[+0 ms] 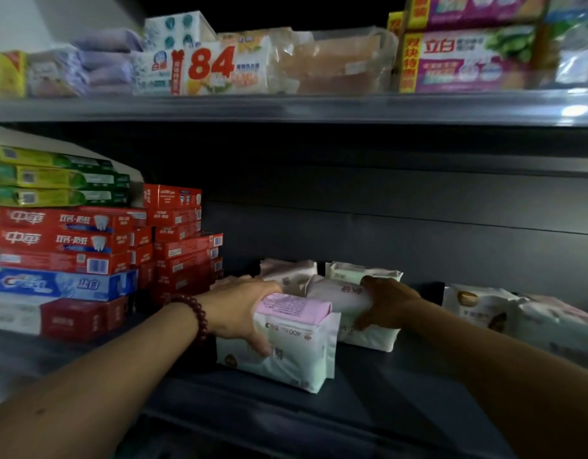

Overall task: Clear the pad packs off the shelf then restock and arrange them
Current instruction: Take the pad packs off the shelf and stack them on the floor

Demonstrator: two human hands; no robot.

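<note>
Both forearms reach onto the dark shelf (319, 409). The left hand (243, 309) grips the front pad pack (296, 346) at its pink top. The right hand (388, 303) curls round the rear pad pack (342, 293) just behind it. I judge the packs are being cleared or arranged, but I cannot tell which. The next move needs a firm hold and a lift clear of the toothpaste boxes (71, 240).
</note>
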